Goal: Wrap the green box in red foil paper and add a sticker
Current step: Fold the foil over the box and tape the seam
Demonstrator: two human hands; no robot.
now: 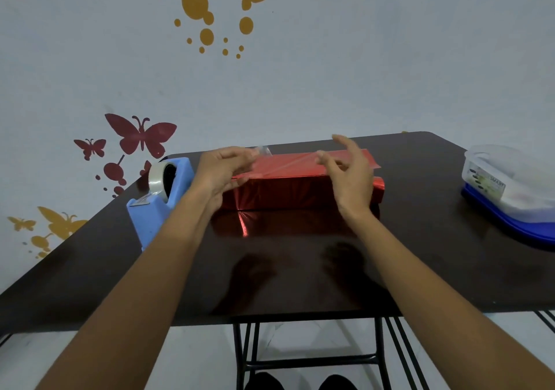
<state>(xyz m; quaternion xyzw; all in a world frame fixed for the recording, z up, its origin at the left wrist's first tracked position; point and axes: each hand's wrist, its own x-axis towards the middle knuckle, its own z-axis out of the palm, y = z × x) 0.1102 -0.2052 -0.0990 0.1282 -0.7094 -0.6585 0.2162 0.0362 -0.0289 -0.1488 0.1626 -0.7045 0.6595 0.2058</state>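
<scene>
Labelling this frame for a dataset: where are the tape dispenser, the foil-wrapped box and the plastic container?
tape dispenser [147, 224], head view, blue base.
foil-wrapped box [300, 191], head view, red front face.
plastic container [510, 176], head view, translucent side wall.

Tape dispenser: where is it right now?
In the head view, the tape dispenser sits near the table's left edge, just left of the left hand and the red box.

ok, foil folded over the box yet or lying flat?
Folded: red foil covers front and top, no green shows; left hand and right hand stretch clear tape over its seam.
</scene>
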